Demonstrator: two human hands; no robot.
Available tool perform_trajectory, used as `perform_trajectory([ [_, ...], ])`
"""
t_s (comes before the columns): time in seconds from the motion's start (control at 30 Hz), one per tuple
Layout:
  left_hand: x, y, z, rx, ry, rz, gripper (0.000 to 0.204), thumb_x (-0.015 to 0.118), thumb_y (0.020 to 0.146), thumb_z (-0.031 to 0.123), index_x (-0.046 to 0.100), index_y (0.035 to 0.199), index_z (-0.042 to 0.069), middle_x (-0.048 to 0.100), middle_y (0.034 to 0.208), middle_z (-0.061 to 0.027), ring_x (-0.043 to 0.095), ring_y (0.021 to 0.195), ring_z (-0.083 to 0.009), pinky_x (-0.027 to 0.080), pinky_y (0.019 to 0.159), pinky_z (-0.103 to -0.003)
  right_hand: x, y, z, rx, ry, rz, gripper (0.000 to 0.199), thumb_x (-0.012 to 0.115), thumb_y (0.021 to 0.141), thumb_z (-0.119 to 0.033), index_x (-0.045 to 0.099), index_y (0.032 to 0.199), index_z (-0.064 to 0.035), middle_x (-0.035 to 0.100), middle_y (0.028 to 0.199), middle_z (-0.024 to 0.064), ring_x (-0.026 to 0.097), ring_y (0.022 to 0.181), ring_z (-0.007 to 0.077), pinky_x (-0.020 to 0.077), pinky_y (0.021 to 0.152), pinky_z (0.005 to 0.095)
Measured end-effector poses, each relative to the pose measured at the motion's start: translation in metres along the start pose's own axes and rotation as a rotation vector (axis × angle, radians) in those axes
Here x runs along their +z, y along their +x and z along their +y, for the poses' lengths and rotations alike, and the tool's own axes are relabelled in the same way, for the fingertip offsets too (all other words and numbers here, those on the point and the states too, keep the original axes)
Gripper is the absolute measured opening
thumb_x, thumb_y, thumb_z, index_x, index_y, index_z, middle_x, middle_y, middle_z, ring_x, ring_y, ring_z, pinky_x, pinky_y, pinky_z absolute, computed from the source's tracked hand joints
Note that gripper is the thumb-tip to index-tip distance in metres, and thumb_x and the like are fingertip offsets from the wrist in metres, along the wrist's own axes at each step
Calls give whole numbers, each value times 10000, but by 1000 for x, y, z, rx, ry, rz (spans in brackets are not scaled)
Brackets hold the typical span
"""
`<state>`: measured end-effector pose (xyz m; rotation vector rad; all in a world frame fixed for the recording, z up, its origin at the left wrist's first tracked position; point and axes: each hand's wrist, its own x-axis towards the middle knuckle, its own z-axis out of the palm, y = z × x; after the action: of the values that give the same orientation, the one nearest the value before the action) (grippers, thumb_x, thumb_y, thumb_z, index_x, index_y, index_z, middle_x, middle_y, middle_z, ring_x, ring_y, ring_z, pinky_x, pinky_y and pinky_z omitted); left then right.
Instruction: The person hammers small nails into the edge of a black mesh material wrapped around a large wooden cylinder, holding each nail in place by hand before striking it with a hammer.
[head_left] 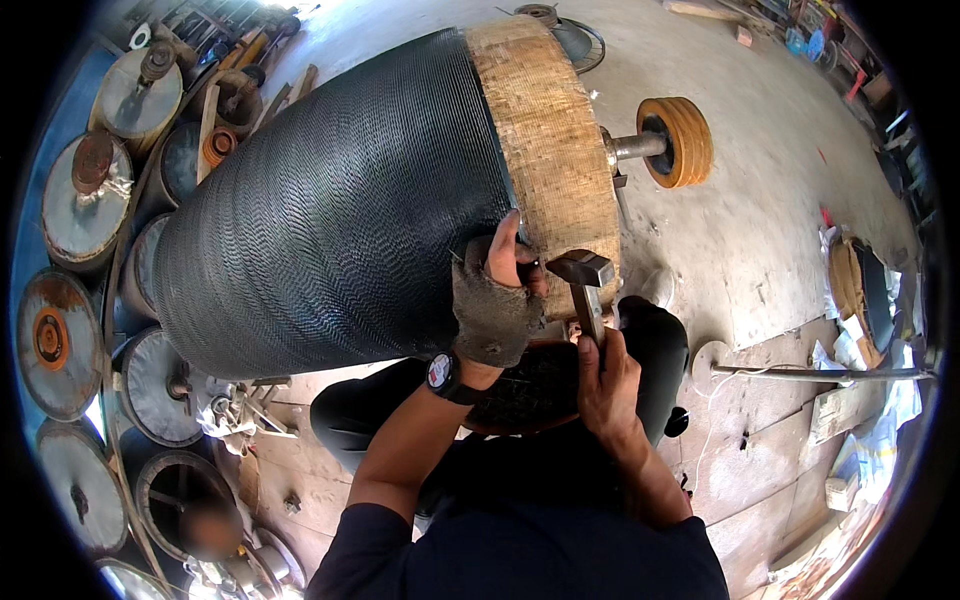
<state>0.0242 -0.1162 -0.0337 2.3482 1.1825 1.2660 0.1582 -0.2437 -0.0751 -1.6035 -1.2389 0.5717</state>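
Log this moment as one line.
left hand: gloved, on drum edge | right hand: grips hammer | hammer head at wooden rim

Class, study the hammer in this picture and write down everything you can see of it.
The hammer has a dark, worn metal head with a blocky, squared face and a pale shaft, seemingly wood. The right hand grips the shaft from below, head uppermost. The head sits beside the tan wooden end band of the big black wire-wrapped drum, next to the gloved left hand pressed on the drum's edge. Whether the head touches the wood cannot be told.
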Motion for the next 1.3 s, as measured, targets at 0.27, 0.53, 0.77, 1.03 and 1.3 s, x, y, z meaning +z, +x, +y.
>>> perform_trajectory([
  [0.27, 5, 3, -1, -182, -39, -58, 847, 688, 892, 485, 384, 1482, -41, 633, 964, -107, 631, 888, -256, 504, 809, -411, -1, 12, -9, -127, -173, -19, 198, 596, 993, -125, 534, 1112, 21, 640, 758, 254, 643, 665, 461, 506, 574, 495],
  [0.53, 5, 8, 0, -102, -20, 3, 801, 687, 894, 391, 379, 1474, -68, 638, 899, -101, 610, 830, -278, 484, 829, -444, -2, 13, -12, -134, -247, -8, 194, 610, 977, -119, 526, 1079, 23, 622, 707, 248, 636, 631, 448, 490, 540, 499],
  [0.77, 2, -6, 1, 75, 231, 110, 758, 712, 854, 237, 382, 1454, -89, 631, 1084, -155, 580, 1001, -320, 474, 887, -461, -2, 9, -15, -82, -291, -37, 175, 556, 1008, -129, 533, 1104, 16, 635, 760, 247, 636, 668, 453, 489, 572, 472],
  [1.03, 26, -30, -48, 248, 198, 374, 636, 700, 837, 216, 479, 1379, -33, 487, 1397, -244, 550, 1189, -414, 457, 998, -551, 4, 15, -20, -47, -363, -23, 149, 582, 974, -118, 530, 984, 21, 644, 754, 268, 661, 694, 477, 512, 558, 470],
  [1.3, 36, -28, -52, 289, 128, 462, 523, 652, 869, 216, 531, 1332, 6, 516, 1384, -214, 576, 1147, -408, 470, 981, -573, 11, 0, -3, -265, 168, 218, 214, 579, 1005, -218, 557, 889, -39, 507, 614, 92, 522, 506, 272, 439, 499, 359],
])
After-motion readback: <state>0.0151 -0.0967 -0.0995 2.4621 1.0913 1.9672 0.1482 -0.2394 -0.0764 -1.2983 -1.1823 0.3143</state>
